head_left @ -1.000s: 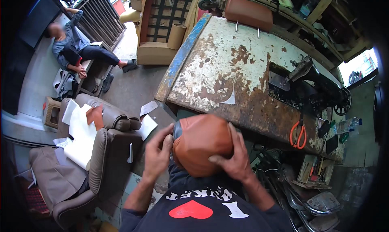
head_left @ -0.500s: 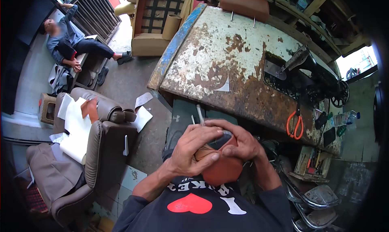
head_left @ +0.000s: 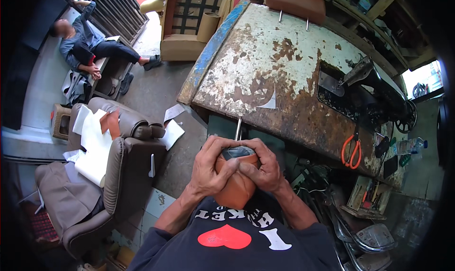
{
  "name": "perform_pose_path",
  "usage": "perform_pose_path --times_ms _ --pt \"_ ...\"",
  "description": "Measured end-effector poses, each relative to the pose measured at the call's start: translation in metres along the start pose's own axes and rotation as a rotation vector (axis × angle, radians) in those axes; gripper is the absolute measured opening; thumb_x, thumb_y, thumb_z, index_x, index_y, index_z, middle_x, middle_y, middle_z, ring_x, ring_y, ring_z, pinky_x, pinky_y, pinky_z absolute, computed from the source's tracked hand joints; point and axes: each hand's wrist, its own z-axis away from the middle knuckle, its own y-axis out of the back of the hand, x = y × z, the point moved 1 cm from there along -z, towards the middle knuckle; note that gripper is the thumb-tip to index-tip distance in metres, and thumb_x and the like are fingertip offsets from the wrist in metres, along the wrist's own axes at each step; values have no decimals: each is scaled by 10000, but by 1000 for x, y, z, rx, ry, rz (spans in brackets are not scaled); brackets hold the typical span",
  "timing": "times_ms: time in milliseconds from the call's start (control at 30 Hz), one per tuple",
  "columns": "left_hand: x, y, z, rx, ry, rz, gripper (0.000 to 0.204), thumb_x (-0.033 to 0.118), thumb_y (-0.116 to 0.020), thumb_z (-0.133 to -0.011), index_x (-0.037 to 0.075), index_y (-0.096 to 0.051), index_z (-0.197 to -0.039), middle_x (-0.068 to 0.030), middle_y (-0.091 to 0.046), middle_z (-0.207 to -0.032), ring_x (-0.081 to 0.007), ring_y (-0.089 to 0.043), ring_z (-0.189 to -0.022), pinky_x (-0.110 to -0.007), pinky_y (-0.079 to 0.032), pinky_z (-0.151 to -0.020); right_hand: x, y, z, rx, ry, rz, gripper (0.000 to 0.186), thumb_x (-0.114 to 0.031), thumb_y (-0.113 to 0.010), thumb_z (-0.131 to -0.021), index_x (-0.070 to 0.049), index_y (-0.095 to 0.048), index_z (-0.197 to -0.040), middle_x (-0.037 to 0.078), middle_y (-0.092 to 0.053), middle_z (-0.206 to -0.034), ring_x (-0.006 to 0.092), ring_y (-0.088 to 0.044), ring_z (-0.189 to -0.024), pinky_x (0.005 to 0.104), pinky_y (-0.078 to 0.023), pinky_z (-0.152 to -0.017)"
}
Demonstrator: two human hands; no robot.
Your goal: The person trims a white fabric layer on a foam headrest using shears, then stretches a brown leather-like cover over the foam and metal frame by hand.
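Observation:
In front of my chest I hold a headrest in an orange-brown leather cover (head_left: 233,194). Its dark grey inner part (head_left: 238,152) shows through the opening at the far end. A metal post (head_left: 238,129) sticks out from it toward the table edge. My left hand (head_left: 208,166) wraps round the left side, and my right hand (head_left: 263,167) grips the right. Both thumbs press on the cover's edge, close together at the middle. Fingertips curl over the far side, where they are partly hidden. Another brown headrest (head_left: 296,4) with two metal posts lies at the table's far edge.
The worn table (head_left: 227,84) stands ahead, with a black sewing machine (head_left: 374,88) and orange-handled scissors (head_left: 351,151) on its right. A plastic bottle (head_left: 410,146) lies beyond them. At left, a brown armchair (head_left: 135,152) bears white sheets (head_left: 92,140). Another person (head_left: 85,46) sits far left.
The headrest has turned more upright and come nearer the middle. My left hand has gone from lying across the top to gripping the side, and both thumbs now meet on the cover.

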Motion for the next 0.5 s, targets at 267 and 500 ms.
perform_pose_path --times_ms 267,500 --pt "-11 -7 -10 181 25 -37 209 124 -666 -965 -24 -655 -819 -143 -556 -682 -249 -540 -560 -352 -439 -554 9 -13 -15 226 -76 50 260 -228 -697 -1005 7 -699 -894 110 -632 -735 197 -621 -626 334 -477 -586" --pt "-25 1 -14 179 328 170 491 299 -563 -1077 -39 -590 -721 -80 -418 -613 -70 -408 -630 -355 -366 -523 6 -26 -43 201 -300 -220 460 -283 -596 -1073 13 -658 -727 47 -438 -586 57 -439 -636 311 -427 -552"
